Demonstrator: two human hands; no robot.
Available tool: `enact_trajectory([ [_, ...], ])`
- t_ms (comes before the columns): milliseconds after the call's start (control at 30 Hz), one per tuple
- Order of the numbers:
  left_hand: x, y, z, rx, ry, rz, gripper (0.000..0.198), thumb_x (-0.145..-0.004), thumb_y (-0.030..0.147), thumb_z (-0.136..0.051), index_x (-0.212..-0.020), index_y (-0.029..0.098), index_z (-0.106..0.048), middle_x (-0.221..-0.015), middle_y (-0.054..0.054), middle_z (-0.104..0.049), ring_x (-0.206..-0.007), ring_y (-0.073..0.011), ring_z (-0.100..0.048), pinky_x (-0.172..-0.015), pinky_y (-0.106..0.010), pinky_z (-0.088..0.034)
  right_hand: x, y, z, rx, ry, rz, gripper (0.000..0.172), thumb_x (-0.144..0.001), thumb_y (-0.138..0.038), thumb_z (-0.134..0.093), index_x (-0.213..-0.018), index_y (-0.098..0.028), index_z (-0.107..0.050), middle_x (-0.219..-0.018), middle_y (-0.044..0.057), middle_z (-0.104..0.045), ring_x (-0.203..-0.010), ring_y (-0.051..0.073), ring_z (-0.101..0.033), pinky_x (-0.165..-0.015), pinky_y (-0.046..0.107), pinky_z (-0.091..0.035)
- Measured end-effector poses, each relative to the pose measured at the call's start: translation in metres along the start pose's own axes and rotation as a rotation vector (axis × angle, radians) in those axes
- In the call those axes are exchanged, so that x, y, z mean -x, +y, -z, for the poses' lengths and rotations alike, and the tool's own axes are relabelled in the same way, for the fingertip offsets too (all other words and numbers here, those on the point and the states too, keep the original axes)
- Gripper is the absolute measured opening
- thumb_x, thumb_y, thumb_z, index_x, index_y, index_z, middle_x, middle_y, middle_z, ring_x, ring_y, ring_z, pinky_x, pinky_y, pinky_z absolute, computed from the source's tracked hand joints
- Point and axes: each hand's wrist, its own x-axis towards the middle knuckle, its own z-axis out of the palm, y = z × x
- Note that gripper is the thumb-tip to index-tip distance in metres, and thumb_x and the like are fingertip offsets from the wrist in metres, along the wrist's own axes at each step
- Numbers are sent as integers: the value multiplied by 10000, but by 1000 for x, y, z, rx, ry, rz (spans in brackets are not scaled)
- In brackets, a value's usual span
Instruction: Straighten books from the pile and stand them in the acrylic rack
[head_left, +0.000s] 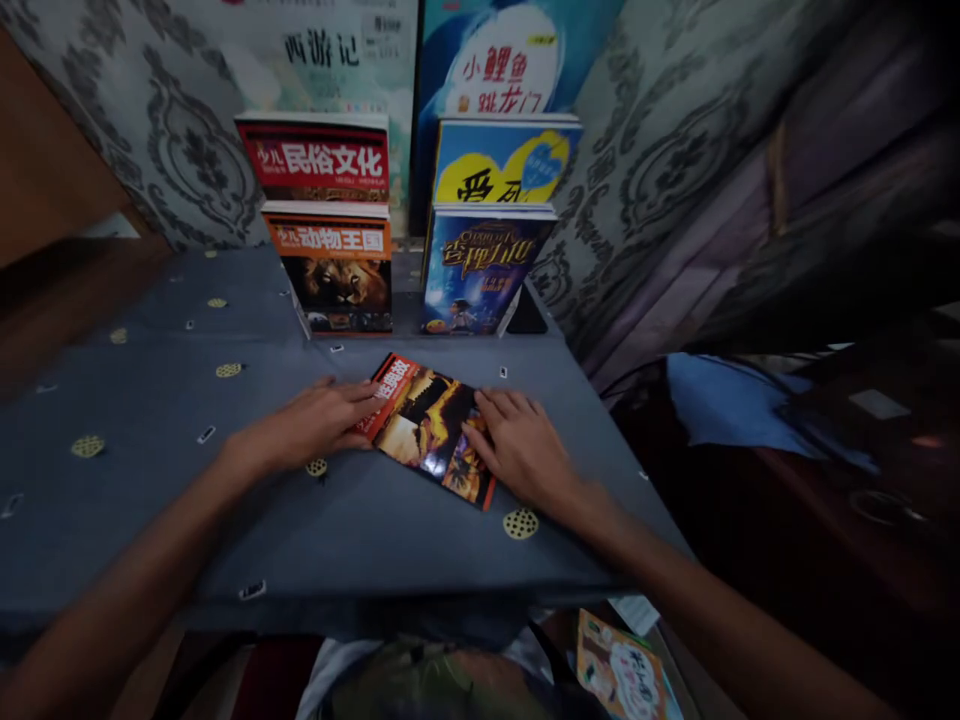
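A paperback book with a red title band and a dark, golden picture cover lies askew on the blue-grey tablecloth. My left hand grips its red left end, fingertips over the edge and thumb low along the side. On the opposite end, my right hand holds the book with fingers at the upper right edge and thumb across the cover. The undersides of both hands are hidden. Behind it stand an orange lion-cover book and a blue book with gold lettering, both upright.
A red-banded book and a yellow-and-blue book stand behind those two, with larger picture books against the patterned curtain. The patterned tablecloth ends at the right edge. An orange-covered book lies below the front edge.
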Motion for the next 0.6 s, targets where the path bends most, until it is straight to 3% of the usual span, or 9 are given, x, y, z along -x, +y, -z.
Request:
enact_trajectory([
  [167,-2,1,-3,-24,92,-19,359,-1010,379,-504,-1342,277,-596,-1379,-98,-646,-1269,-258,-613,-1133,-516,-385,34,-10,12,73,11,26,357,-1011,-318,-427,-1110,-103,-694,-1067,190,-724,-936,326,-635,-823,458,-480],
  [333,-8,-1,-6,-125,145,27,317,-1016,278,-461,-1272,226,-641,-1312,-102,-686,-1187,-241,-657,-1047,-434,-478,52,-19,21,63,34,83,243,-981,-298,-522,-979,-137,-704,-888,127,-713,-839,292,-647,-766,422,-487],
  [500,-12,-1,-13,-138,195,35,322,-1006,235,-448,-1254,185,-647,-1298,-122,-689,-1136,-240,-683,-1003,-411,-536,23,-20,31,-44,-2,64,211,-988,-239,-514,-913,-176,-700,-887,98,-731,-862,277,-684,-780,409,-514],
  [600,-12,3,-17,-109,254,34,320,-1009,240,-433,-1233,166,-649,-1261,-145,-699,-1123,-262,-686,-1002,-440,-543,-14,-34,25,-205,11,171,262,-1006,-187,-445,-1131,-163,-675,-1095,122,-740,-1030,263,-681,-902,415,-536],
])
